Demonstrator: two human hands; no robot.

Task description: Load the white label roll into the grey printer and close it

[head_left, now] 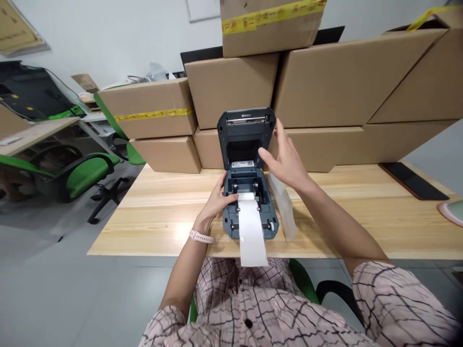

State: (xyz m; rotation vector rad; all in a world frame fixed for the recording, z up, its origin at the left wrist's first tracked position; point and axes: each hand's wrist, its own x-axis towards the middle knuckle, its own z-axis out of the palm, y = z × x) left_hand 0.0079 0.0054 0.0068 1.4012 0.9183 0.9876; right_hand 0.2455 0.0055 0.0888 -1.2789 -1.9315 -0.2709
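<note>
A dark grey label printer (229,212) stands on the wooden table with its lid (246,132) raised. White label paper (251,233) runs out of its open body and hangs past the table's front edge. My left hand (218,197) grips the printer body's left side, thumb over the rim near the paper roll. At the lid's right edge is my right hand (287,161), its fingers behind the lid and its thumb at the inner side. Beside the printer, under my right wrist, lies a loose white paper strip (285,207).
Stacked cardboard boxes (231,91) line the back of the table (162,217). A black phone (413,180) lies at the right, with a pale rounded object (452,212) at the edge. Green chairs (87,176) and another desk (39,135) stand to the left.
</note>
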